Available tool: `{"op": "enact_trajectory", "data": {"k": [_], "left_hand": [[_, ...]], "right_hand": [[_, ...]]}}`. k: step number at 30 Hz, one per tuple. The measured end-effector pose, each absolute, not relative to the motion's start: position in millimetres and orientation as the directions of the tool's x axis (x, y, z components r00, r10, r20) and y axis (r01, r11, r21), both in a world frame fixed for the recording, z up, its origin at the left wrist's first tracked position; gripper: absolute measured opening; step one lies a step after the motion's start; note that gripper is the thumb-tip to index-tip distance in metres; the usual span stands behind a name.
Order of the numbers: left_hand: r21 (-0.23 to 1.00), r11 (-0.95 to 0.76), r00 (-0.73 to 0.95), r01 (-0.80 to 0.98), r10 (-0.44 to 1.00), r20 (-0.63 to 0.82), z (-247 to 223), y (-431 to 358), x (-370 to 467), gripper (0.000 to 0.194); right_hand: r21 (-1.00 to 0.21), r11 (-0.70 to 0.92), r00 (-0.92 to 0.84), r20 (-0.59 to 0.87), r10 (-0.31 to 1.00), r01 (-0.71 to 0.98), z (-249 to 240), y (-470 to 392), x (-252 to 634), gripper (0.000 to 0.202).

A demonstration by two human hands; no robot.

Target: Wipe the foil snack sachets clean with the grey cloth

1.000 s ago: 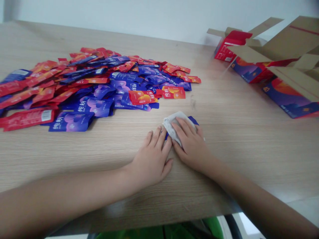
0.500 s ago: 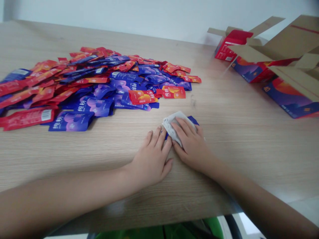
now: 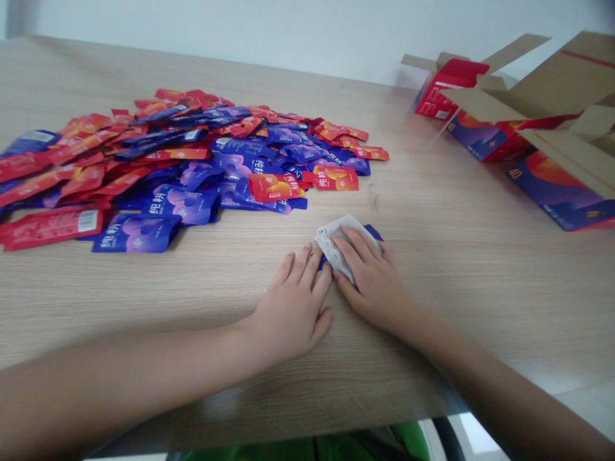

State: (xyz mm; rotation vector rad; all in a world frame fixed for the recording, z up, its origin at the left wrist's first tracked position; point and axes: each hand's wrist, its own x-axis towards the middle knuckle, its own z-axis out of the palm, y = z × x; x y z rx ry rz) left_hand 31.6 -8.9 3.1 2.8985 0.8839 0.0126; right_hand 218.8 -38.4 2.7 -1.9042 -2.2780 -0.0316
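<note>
A folded white cloth lies over a blue packet, whose corners stick out at the upper right and lower left. My right hand presses down on the cloth, fingers bent over it and thumb along its near edge. Beside it, my left hand rests flat on the table with its fingers spread. Its fingertips reach the packet's left corner; whether they press on it is hard to tell. Most of the packet is covered.
A large heap of red and blue packets spreads over the left and middle of the table. To the right stand a small red carton and larger blue-and-red cartons, flaps up. A wall runs behind.
My right hand and the cloth have slid a very little to the right over the packet. The left hand stays in almost the same place.
</note>
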Motion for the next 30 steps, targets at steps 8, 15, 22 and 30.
{"op": "enact_trajectory", "data": {"k": [8,15,22,30], "left_hand": [[0.099,-0.824,0.828,0.558,0.56,-0.008,3,-9,31,0.067],[0.105,-0.821,0.826,0.561,0.563,-0.017,4,-9,32,0.066],[0.099,-0.822,0.826,0.561,0.563,-0.013,2,-8,32,0.067],[0.104,-0.823,0.829,0.558,0.559,-0.015,3,-9,31,0.067]], "right_hand": [[-0.068,0.019,-0.006,0.187,0.982,0.998,-2,-37,226,0.055],[-0.085,0.126,-0.111,0.16,0.981,0.988,1,-37,224,0.053],[-0.058,0.013,-0.002,0.183,0.983,0.998,-1,-36,224,0.055],[-0.095,0.039,-0.024,0.154,0.988,0.995,3,-32,234,0.053]]}}
